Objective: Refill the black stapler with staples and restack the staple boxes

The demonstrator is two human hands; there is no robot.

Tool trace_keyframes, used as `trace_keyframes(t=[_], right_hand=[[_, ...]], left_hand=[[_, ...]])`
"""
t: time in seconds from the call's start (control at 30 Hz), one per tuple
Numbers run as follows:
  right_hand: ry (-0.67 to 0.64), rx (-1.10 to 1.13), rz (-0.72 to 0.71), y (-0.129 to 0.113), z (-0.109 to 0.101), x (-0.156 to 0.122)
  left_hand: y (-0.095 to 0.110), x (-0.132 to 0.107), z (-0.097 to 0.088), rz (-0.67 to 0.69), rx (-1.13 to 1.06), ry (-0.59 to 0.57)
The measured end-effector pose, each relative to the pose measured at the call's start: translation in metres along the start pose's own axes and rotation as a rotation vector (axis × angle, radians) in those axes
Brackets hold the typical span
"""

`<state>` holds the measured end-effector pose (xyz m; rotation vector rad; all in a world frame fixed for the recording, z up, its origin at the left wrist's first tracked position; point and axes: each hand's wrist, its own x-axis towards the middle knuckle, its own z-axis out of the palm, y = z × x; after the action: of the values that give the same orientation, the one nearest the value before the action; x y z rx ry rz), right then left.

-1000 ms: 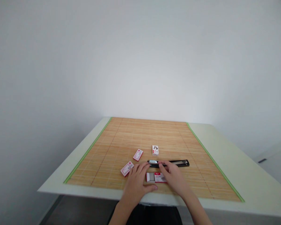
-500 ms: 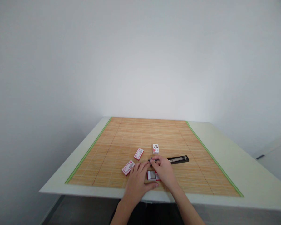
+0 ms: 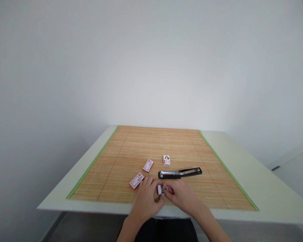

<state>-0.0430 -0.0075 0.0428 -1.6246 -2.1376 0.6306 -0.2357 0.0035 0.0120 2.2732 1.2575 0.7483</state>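
A small red-and-white staple box (image 3: pixel 159 190) lies on the mat between my hands, its grey inside partly showing. My left hand (image 3: pixel 145 197) grips the box's left end, thumb at the near side and index finger at the far side. Over the right end is my right hand (image 3: pixel 179 195), thumb and fingers pinched together; what they hold, if anything, is hidden. Just beyond the hands a black stapler (image 3: pixel 180 173) lies unfolded, its metal channel facing up.
Two red-and-white boxes (image 3: pixel 137 180) (image 3: pixel 148 165) lie to the left, the nearer one close to my left fingertips. Behind the stapler is a white box (image 3: pixel 166 160) with a dark picture. A bamboo mat (image 3: pixel 151 141) with green edges covers much of the white table (image 3: pixel 242 168).
My right hand has come back from the stapler's left end to the staple box, uncovering the stapler. My left fingers have closed in on the box.
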Motion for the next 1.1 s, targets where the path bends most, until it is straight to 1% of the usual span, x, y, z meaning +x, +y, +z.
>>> trace_keyframes(t=[0.17,0.27,0.33,0.47,0.53,0.6,0.73,0.93,1.0,1.1], right_hand=[[-0.020,0.079,-0.017,0.003,0.004,0.003],[0.033,0.119,0.025,0.008,0.001,0.000],[0.086,0.102,0.093,0.017,-0.004,-0.005],[0.152,0.061,0.232,0.044,-0.011,-0.023],[0.174,0.095,0.256,0.055,-0.012,-0.033],[0.175,0.160,0.237,0.060,-0.009,-0.040],[0.176,0.258,0.185,0.054,0.006,-0.045],[0.230,0.298,0.165,0.032,0.029,-0.035],[0.232,0.298,0.157,0.027,0.033,-0.032],[0.232,0.282,0.147,0.023,0.034,-0.029]], left_hand=[[-0.004,0.001,0.001,-0.004,-0.009,0.005],[-0.005,0.000,0.002,-0.001,-0.005,0.013],[-0.005,-0.001,0.002,-0.007,-0.003,0.026],[-0.005,-0.002,0.004,-0.010,0.004,0.035],[-0.006,-0.002,0.004,-0.001,0.000,0.031],[-0.006,-0.001,0.005,0.006,-0.005,0.029],[-0.007,-0.001,0.006,0.010,0.002,0.026],[-0.007,0.000,0.006,0.022,0.000,0.027],[-0.007,0.000,0.006,0.023,-0.001,0.019],[-0.009,0.000,0.007,0.023,-0.002,0.007]])
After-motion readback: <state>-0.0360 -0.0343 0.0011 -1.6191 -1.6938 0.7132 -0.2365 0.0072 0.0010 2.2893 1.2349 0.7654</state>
